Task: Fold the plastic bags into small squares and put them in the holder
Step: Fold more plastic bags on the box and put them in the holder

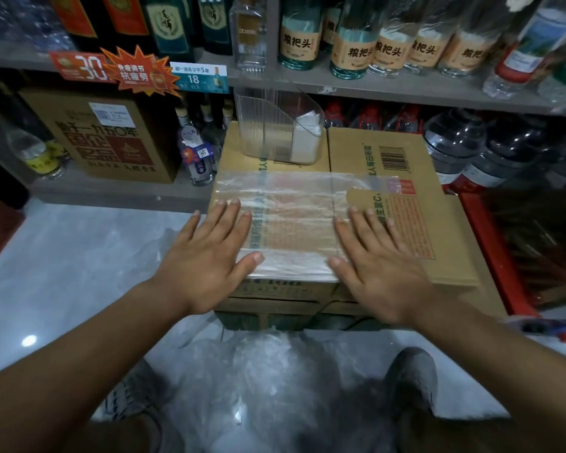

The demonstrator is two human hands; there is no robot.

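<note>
A clear, thin plastic bag (291,223) lies spread flat on top of a brown cardboard carton (455,256) that stands on the pale grey tiled floor (62,273). The bag covers the left and middle of the carton's top, and its near edge reaches the carton's near edge. Both bare hands lie on it, palms down, with the fingers straight and spread and nothing gripped. The left hand (209,256) presses the bag's left side, with its thumb near the bag's near edge. The right hand (376,259) presses the bag's right side, partly over a loose cardboard flap. The two hands are apart, with a bare stretch of bag between them. At the far edge of the carton stands a clear ribbed plastic holder (258,125), upright and apart from the bag; a whitish folded wad (304,138) sits in its right-hand part. On the floor nearest the person, between two grey shoes (412,371), lies a crumpled heap of clear plastic bags (275,371). Beyond the carton runs a grey shop shelf (373,83) with glass bottles with tan labels (356,44) in a row on it. A brown printed cardboard box (111,135) stands lower down at the far left, and large clear water jugs (455,142) stand at the far right.
</note>
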